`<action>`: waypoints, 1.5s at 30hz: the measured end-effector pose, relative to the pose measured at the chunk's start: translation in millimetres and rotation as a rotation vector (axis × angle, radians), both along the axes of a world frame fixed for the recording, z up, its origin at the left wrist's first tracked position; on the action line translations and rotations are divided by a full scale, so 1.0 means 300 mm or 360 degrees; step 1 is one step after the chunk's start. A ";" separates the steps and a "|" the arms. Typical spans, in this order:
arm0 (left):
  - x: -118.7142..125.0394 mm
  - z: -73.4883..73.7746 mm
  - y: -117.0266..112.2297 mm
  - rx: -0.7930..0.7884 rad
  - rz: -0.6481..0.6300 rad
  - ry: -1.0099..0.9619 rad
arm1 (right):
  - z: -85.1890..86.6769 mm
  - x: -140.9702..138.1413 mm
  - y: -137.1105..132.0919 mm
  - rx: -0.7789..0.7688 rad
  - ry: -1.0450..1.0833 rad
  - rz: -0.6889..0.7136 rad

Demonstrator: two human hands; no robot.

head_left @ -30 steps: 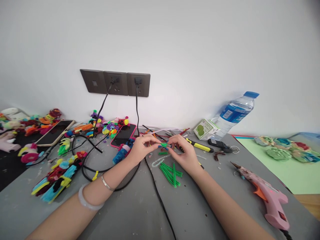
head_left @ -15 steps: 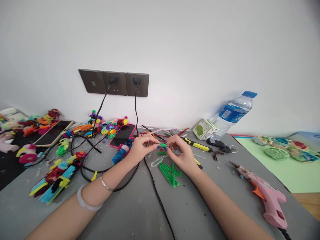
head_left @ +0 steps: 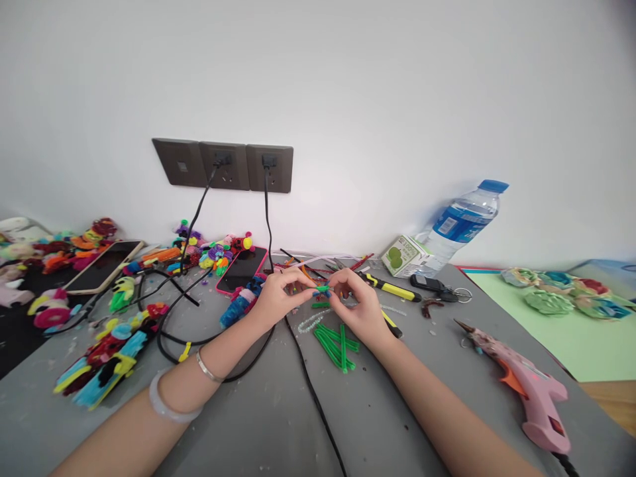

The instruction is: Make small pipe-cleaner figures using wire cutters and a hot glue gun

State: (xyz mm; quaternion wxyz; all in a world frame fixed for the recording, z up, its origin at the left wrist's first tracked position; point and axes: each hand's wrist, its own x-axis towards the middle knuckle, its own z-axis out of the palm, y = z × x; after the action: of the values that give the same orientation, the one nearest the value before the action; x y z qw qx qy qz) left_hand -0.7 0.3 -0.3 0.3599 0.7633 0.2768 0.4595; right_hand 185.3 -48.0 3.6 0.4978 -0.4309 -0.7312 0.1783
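Observation:
Both hands meet above the grey table (head_left: 278,417) near its back edge. My left hand (head_left: 279,298) and my right hand (head_left: 358,306) each pinch one end of a small green and blue pipe-cleaner piece (head_left: 322,290) held between their fingertips. A loose bundle of green pipe-cleaner lengths (head_left: 336,341) lies on the table just below the hands. A string of clear beads (head_left: 309,322) lies beside that bundle. My left wrist wears a pale bangle and a thin metal bracelet.
A pink glue gun (head_left: 527,391) lies at the right. A water bottle (head_left: 460,225), a green carton (head_left: 403,255), a yellow utility knife (head_left: 392,289) and keys (head_left: 440,287) sit behind. Two phones (head_left: 242,268) (head_left: 102,265), black cables and colourful craft pieces (head_left: 106,358) fill the left.
The hands stay pinched on the small piece, working it slightly; the whole view has drifted a little to the left. Nothing was picked up or set down.

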 end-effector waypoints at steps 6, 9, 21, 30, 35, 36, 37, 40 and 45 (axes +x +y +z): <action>0.000 0.000 0.001 0.0006 0.0042 -0.0002 | 0.002 0.001 -0.004 0.0001 0.0002 0.0014; 0.000 -0.002 0.001 0.0074 0.0043 -0.0013 | 0.000 0.000 -0.006 -0.0021 0.0011 0.0022; 0.000 -0.006 0.003 0.0182 0.0137 0.0015 | -0.013 -0.003 0.001 -0.0165 0.0094 0.0051; 0.001 -0.011 0.003 0.0191 0.0171 0.0039 | -0.009 -0.006 0.003 -0.0223 0.0169 0.0036; 0.001 -0.016 0.005 0.0217 0.0174 0.0052 | -0.020 -0.008 0.008 -0.0316 0.0230 0.0021; 0.002 -0.016 0.005 0.0219 0.0174 0.0058 | -0.022 -0.009 0.009 -0.0331 0.0241 0.0017; 0.002 -0.016 0.005 0.0220 0.0174 0.0064 | -0.024 -0.009 0.009 -0.0341 0.0249 0.0011; 0.002 -0.015 0.004 0.0226 0.0181 0.0079 | -0.028 -0.010 0.010 -0.0353 0.0263 -0.0003; 0.004 -0.015 0.003 0.0239 0.0198 0.0088 | -0.029 -0.010 0.011 -0.0378 0.0282 0.0003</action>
State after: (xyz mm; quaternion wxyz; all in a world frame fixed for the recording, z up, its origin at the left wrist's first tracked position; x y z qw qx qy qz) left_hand 0.3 1.3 -4.9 0.2646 0.7819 0.2984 0.4792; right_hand 182.3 -44.7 -5.2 0.5059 -0.4686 -0.6586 0.3013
